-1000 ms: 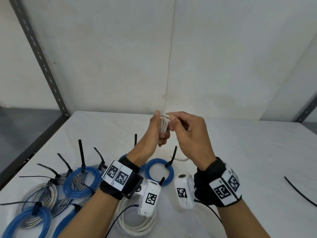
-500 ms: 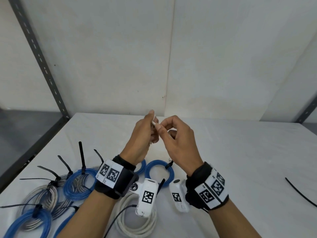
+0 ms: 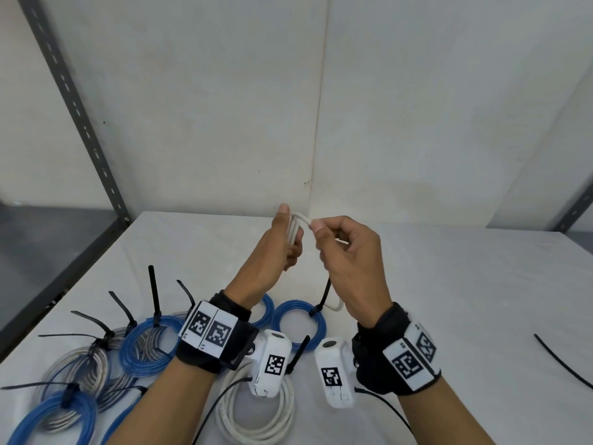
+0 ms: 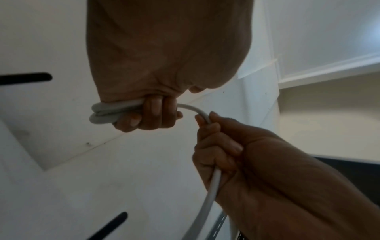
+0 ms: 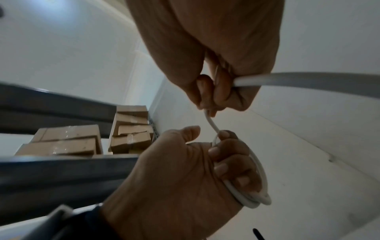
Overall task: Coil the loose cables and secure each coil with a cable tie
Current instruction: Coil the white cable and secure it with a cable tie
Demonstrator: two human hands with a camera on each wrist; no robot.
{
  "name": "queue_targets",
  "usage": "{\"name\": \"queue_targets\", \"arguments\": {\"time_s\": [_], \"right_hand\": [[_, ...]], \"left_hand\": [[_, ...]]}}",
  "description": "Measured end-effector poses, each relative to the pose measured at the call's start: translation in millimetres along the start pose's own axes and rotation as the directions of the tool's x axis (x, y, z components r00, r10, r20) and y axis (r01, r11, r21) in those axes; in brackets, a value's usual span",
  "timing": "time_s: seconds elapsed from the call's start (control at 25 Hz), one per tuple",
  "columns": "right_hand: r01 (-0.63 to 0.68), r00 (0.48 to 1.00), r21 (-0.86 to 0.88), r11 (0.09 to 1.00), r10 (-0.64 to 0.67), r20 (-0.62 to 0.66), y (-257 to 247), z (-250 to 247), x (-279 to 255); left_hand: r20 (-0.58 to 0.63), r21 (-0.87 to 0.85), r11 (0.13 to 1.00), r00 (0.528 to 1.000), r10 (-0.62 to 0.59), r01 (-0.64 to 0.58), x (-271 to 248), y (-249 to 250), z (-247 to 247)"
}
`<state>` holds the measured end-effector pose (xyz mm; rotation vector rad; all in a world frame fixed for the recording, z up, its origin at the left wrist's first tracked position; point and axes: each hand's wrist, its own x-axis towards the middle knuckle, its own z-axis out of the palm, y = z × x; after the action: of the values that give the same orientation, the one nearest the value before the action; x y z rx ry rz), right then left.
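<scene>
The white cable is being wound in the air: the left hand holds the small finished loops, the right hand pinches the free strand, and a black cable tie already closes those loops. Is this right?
Not quite. The left hand does hold the loops of the white cable, and the right hand pinches the free strand, but no cable tie closes those loops. The left wrist view shows them bare.
</scene>
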<state>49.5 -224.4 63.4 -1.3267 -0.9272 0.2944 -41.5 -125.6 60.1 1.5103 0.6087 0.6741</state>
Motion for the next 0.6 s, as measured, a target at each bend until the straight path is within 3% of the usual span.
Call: {"name": "queue_targets", "arguments": {"time_s": [0.16,0.24,0.4,0.48,0.6], "right_hand": [[0.13,0.967,-0.126,0.983,-0.098,0.235,-1.2,9.8,-11.2],[0.22,0.935,-0.209,0.953,-0.144,0.325,1.3,12.4,-14.8],[0.17,0.949,-0.142,0.975,-0.123,0.291,3.1,6.5,-7.8],[0.155,0.947,-0.171,0.973,-0.096,0.308,3.2,-2.4,-1.3],[0.135,0.959,-0.349,0.927,-0.034,0.281,5.4,-9.2,2.8]], "left_hand": [[-0.054,-0.231,0.973,0.999,0.005,-0.018,0.4,1.5,-2.6],[-0.057,-0.439,0.899,0.998,-0.027,-0.001,2.6,3.5,-7.3],[0.031,-0.784,0.62,0.999,0.027,0.007,2.9,9.1,-13.2],[0.056,-0.811,0.584,0.998,0.041,0.022,2.0,9.7,-11.5],[0.071,-0.84,0.541,0.997,0.032,0.043,0.6,9.4,-13.3]]}}
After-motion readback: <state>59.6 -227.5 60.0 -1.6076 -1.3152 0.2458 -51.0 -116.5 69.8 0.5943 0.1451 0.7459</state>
